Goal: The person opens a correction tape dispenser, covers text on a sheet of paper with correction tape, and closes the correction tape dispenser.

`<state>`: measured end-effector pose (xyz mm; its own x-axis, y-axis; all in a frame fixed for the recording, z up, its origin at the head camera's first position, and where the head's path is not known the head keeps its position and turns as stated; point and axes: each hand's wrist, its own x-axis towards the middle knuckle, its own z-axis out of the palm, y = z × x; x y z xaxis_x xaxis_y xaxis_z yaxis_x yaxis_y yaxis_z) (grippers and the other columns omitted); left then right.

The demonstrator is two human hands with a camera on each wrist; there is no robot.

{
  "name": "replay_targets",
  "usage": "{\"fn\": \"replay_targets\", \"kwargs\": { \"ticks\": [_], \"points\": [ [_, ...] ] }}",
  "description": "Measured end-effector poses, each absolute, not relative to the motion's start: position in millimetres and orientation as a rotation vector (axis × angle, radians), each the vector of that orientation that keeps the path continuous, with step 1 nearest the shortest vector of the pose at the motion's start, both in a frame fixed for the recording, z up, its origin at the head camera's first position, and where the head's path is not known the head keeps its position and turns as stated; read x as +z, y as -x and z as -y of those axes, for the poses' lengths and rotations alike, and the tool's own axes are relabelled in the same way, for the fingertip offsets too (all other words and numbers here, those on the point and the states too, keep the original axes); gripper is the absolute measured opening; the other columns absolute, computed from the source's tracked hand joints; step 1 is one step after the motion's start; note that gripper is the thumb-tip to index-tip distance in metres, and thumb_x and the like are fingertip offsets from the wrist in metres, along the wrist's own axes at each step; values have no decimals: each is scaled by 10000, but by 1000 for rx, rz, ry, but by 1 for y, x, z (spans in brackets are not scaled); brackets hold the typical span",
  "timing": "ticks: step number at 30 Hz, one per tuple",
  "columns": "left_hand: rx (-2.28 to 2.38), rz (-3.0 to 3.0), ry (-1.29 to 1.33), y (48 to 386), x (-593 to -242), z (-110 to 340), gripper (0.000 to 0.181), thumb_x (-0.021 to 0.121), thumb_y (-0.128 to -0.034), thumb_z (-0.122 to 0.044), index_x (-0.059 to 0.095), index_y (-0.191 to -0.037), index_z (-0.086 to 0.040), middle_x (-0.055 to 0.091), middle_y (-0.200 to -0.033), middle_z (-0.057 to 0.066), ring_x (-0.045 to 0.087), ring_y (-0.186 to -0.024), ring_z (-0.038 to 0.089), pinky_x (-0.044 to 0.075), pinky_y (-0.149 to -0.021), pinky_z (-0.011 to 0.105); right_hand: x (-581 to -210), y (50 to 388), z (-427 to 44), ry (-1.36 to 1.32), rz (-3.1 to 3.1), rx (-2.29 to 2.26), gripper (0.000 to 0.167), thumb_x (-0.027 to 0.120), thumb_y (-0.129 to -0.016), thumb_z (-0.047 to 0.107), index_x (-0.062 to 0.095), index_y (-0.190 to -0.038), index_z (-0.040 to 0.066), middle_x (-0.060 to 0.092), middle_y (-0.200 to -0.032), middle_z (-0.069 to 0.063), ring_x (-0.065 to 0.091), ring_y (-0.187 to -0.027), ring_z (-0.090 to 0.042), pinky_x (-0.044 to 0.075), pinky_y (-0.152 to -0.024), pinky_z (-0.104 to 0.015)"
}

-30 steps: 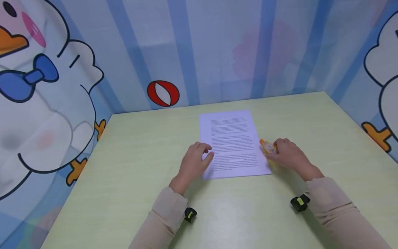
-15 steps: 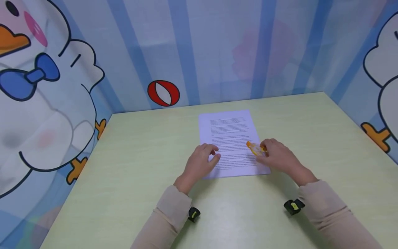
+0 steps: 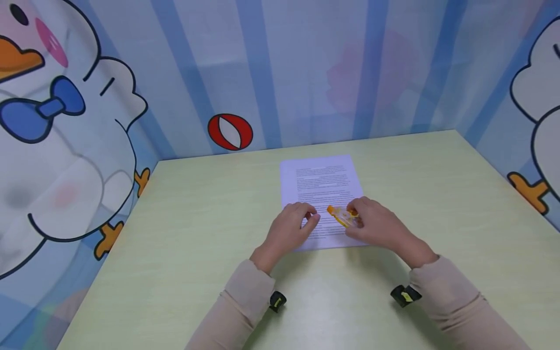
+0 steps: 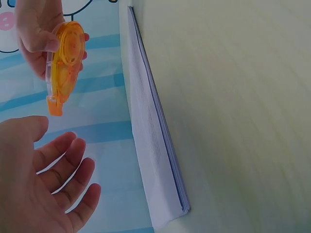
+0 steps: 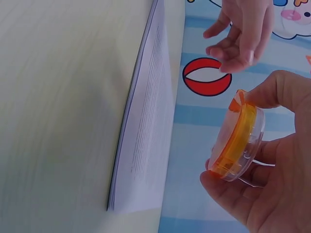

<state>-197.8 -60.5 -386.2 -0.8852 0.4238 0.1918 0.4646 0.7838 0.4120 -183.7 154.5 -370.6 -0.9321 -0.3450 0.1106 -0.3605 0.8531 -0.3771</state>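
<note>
My right hand holds an orange and clear correction tape dispenser above the lower part of a printed stack of paper. In the right wrist view, the thumb and fingers pinch the dispenser by its edges. Its narrow orange tip points toward my left hand, which hovers over the lower left of the sheets with fingers loosely bent and nothing in them. The left wrist view shows a gap between that tip and the left thumb. Both hands are raised off the paper.
The stack lies on a pale yellow-green table. A blue striped backdrop with cartoon prints stands behind the table and on both sides. Black bands with small devices are on both wrists, below beige sleeves.
My right hand has carried the correction tape dispenser leftward from the right edge of the paper to over the text. The left hand has shifted slightly right, so the hands are closer together.
</note>
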Motion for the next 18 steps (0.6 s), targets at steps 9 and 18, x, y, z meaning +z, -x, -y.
{"fn": "replay_targets", "kwargs": {
  "ticks": [9,18],
  "points": [
    [-723,2870,750,200,-384,55,341,396,-977,-368,636,-1007,-128,642,-991,0,543,-928,180,455,-792,308,-369,178,-147,-648,2920,588,402,592,-703,229,571,-1049,27,557,-941,-49,472,-788,-160,394,-668,-286],
    [-824,2885,795,202,-377,52,338,382,-987,-302,541,-750,-120,526,-702,1,489,-713,159,386,-654,262,-368,175,-143,-714,2854,510,398,595,-699,223,568,-1051,39,532,-943,-43,452,-791,-158,388,-657,-285]
  ]
}}
